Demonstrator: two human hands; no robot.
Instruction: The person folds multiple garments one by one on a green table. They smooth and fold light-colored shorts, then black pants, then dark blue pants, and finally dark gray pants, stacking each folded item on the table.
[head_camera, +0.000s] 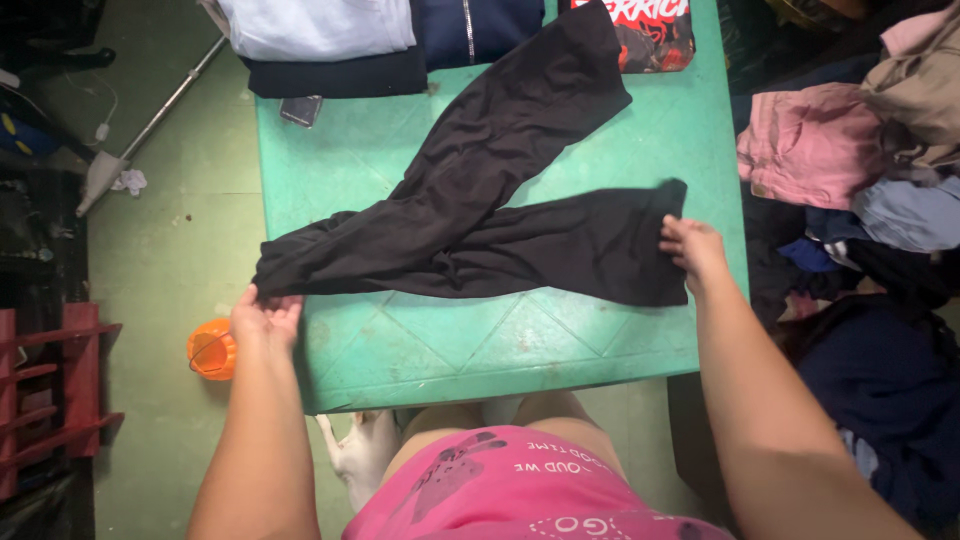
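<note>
A pair of black leggings (470, 215) lies spread across the green worktop (480, 345), its two legs crossing in a wide scissor shape, one running toward the upper middle of the frame, the other toward the right edge. The left hand (266, 318) grips the waist end at the worktop's left edge, fingers closed on the bunched cloth, seemingly pinning it so the fabric stays taut. The right hand (692, 248) sits on the hem of the lower leg at the right, fingers curled over and pinching the edge, which looks like a hold meant to draw that leg flat. Along the top of the frame, folded clothes (330, 40) sit stacked at the worktop's far edge, with a dark phone (301, 110) just beside them. At the right of the frame a loose heap of garments (860, 160) in pink, beige and blue is piled up. The worktop is a moulded plastic one with a diamond pattern, scuffed in places. Below it is a dull green floor (170, 250), an orange plastic container (211, 350) at the lower left, and a mop-like pole (150, 125) at the upper left.
</note>
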